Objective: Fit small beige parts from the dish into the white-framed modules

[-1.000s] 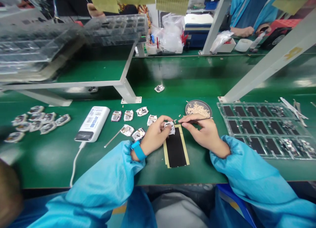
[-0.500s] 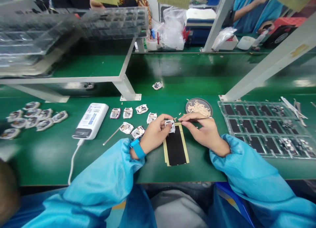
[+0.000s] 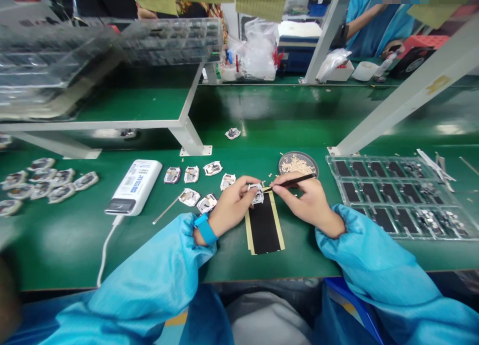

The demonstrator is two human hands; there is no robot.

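My left hand [image 3: 236,205] grips a small white watch-like housing [image 3: 257,194] with electronic parts inside, between thumb and fingers. My right hand [image 3: 305,199] pinches dark tweezers [image 3: 295,181], whose tips reach the right side of the housing. Below both hands lies a black rectangular pad [image 3: 265,230] with yellow tape along its edges. Similar housings [image 3: 191,174] lie left of my left hand, and a thin strip [image 3: 165,210] sticks out from one of them. A round dish [image 3: 298,164] of small pale pieces sits just beyond my right hand.
A white power bank [image 3: 134,188] with a cable and a cluster of housings [image 3: 50,180] lie on the left. Clear compartment trays [image 3: 396,195] with dark rectangular parts stand at right. A raised shelf [image 3: 142,98] holds stacked trays. Another person's arm [image 3: 364,23] is across the bench.
The tweezers have turned in my right hand, their back end now pointing higher. The housing stays in my left hand. The whole view has shifted slightly.
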